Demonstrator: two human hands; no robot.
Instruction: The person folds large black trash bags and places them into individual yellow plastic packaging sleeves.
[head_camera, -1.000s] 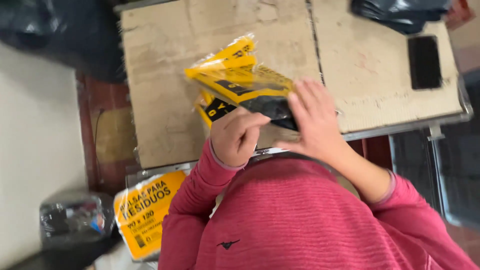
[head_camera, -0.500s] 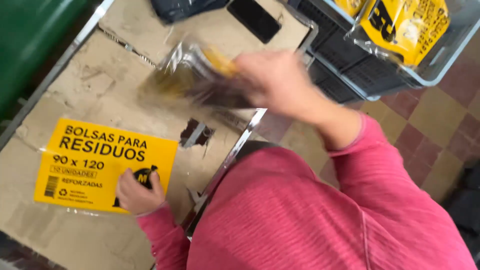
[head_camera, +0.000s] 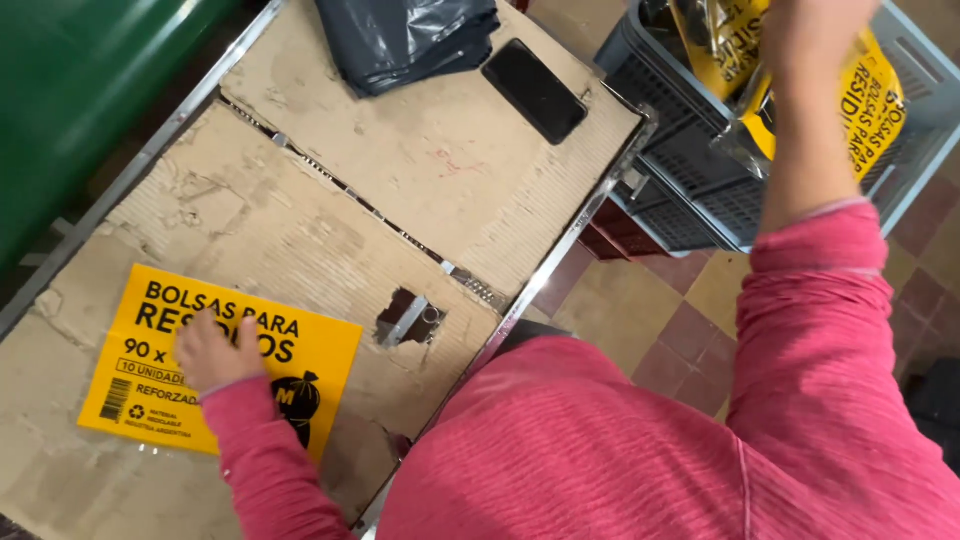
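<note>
Cardboard-covered table (head_camera: 300, 240) fills left. Grey plastic crate (head_camera: 690, 190) far right on floor, holds filled yellow packs (head_camera: 872, 95). Folded grey bags (head_camera: 405, 40) far on table, black phone (head_camera: 534, 91) beside. One yellow printed sleeve (head_camera: 230, 355) near left, unfilled, left hand (head_camera: 212, 350) flat open on it. Right hand (head_camera: 815, 20) over crate, grip cannot tell.

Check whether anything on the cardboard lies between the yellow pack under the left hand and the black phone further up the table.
Nothing loose lies between them. The left hand rests flat on the yellow pack. Between it and the black phone there is only the cardboard table cover, with a torn hole and a seam. The folded grey bags sit to the side of the phone.
</note>
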